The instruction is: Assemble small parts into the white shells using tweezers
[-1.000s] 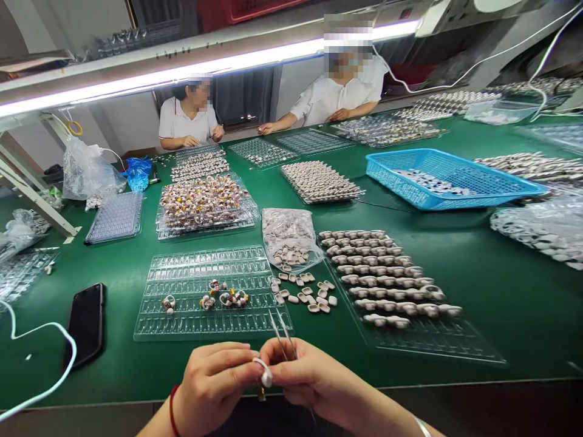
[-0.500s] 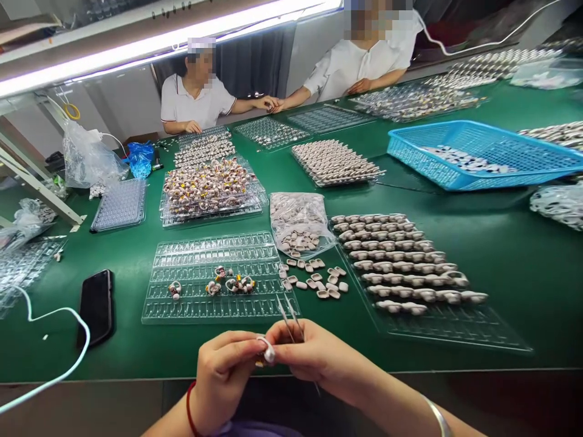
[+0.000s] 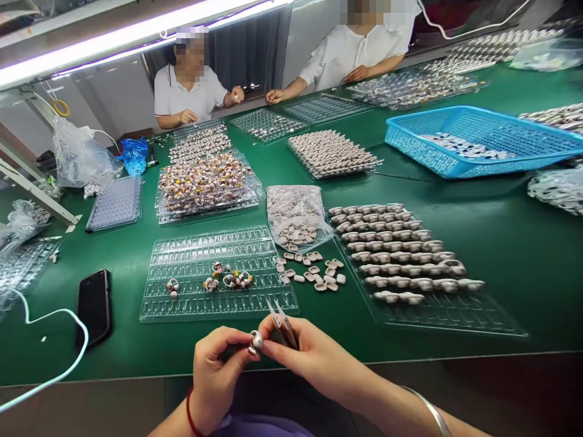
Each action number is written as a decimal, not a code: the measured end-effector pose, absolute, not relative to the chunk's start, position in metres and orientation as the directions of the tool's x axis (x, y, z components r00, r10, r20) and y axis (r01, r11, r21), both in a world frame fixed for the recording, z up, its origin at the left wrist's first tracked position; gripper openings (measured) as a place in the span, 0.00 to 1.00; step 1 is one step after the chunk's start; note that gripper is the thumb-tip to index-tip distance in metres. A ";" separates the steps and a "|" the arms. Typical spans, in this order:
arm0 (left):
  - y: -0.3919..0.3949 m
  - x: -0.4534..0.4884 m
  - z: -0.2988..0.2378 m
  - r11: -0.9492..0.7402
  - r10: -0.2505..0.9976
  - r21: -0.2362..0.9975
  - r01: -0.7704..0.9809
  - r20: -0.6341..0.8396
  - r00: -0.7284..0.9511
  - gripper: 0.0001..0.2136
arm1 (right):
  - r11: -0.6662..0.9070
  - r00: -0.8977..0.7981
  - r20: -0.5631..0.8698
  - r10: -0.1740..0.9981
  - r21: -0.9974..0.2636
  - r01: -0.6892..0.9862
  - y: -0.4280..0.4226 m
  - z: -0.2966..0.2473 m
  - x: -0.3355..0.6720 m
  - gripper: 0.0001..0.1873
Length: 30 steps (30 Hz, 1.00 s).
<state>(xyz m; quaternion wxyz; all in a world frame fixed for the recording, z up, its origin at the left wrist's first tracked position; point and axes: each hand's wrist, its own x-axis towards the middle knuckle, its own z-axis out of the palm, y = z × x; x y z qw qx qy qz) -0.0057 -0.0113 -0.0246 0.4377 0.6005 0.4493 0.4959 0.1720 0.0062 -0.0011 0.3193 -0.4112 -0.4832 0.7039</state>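
At the far left of the frame, a white cable point(image 3: 50, 315) loops across the green tabletop point(image 3: 523, 261), and just right of it a dark phone point(image 3: 93, 306) lies flat. Next comes a clear tray point(image 3: 191, 306) with a few small assembled pieces sitting in its middle rows, the other pockets bare.

Low in the frame, near the tabletop's front edge, your left hand point(image 3: 214, 370) is curled, with its thumb and fingertips pinching a small rounded part point(image 3: 256, 341). That part sits at lower centre, in the air between your two hands and in front of the clear tray. Your right hand point(image 3: 314, 361) meets it from the other side, fingertips touching the part, while it also grips a pair of tweezers point(image 3: 283, 325) whose tips point up and away from you.

Right of the clear tray, loose beige shells point(image 3: 314, 273) lie scattered beside a clear bag point(image 3: 296, 212) of the same. Further right, a second clear tray point(image 3: 455, 315) carries rows of beige shells in its far half. At upper right stands a blue basket point(image 3: 419, 155).

Across the top, two people in white shirts sit at the far side, their hands resting near more trays.
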 end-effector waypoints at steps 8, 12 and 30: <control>-0.012 -0.010 -0.026 -0.249 0.963 0.965 0.089 0.237 0.126 0.05 | -0.382 -0.493 -0.337 0.802 -0.924 0.009 0.007 0.002 0.169 0.24; -0.011 -0.011 -0.028 -0.279 0.957 0.948 0.152 0.261 0.127 0.03 | -0.350 -0.486 -0.312 0.816 -0.937 0.013 0.007 0.003 0.169 0.20; -0.013 -0.011 -0.030 -0.307 0.949 0.940 0.148 0.291 0.118 0.01 | -0.073 -0.421 -0.147 0.895 -0.980 0.186 0.003 0.012 0.166 0.07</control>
